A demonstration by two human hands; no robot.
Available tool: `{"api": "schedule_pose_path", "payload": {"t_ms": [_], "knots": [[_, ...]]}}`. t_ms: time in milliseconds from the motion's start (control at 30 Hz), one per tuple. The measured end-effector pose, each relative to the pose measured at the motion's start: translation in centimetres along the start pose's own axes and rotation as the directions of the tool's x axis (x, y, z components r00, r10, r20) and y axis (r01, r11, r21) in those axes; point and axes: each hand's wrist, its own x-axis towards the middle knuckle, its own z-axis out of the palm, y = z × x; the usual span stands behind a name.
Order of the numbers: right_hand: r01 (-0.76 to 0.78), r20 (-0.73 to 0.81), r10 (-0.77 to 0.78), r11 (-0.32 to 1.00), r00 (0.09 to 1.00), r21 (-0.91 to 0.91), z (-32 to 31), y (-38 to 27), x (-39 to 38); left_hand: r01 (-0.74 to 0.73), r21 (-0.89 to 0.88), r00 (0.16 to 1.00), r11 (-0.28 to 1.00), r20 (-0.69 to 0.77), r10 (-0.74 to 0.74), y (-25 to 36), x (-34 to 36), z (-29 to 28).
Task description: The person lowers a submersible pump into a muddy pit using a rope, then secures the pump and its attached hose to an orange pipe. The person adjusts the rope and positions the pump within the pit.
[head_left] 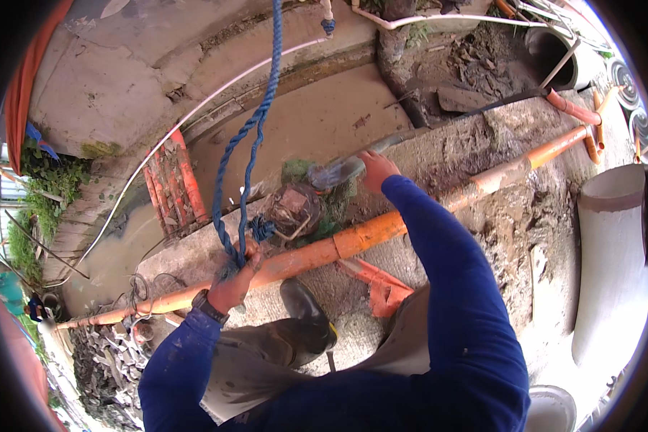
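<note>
My left hand is closed round a blue rope, which rises in two strands that join higher up. The rope's knot lies against a rusty, mud-stained pump on the concrete ledge. Green netting is bunched about the pump. At the pump's far right side, my right hand grips a grey hose; its fingertips are partly hidden. Between me and the pump runs a long orange pipe.
Muddy brown water fills the channel beyond the ledge. An orange frame leans there at left. A torn orange piece lies near my boot. Large concrete pipes stand at right, and rubble lies at lower left.
</note>
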Motion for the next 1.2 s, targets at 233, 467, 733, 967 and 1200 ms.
{"api": "schedule_pose_path", "payload": {"t_ms": [233,467,733,967,1200], "knots": [[-0.055,-0.058,0.045,0.978,0.997,-0.199,7.6,0.4,4.1,-0.032,-0.021,0.997,0.999,0.068,0.033,0.3,-1.0,-0.4],[-0.009,0.073,0.021,0.986,0.997,-0.165,3.2,-2.6,4.6,0.162,-0.016,0.987,0.987,0.014,-0.162,0.3,-2.7,-2.2],[0.070,0.105,-0.058,0.991,0.993,-0.114,2.1,-2.6,-0.6,0.301,-0.054,0.950,0.952,-0.065,-0.304,-1.5,-6.0,-6.0],[0.197,0.232,-0.152,0.962,0.961,-0.189,-4.9,-10.5,-7.7,0.391,-0.148,0.893,0.908,-0.178,-0.414,-0.3,-9.1,-7.5],[0.256,0.379,-0.195,0.960,0.904,-0.116,-3.2,-19.3,-17.4,0.529,-0.300,0.771,0.794,-0.221,-0.597,-1.6,-12.0,-7.8]]}}
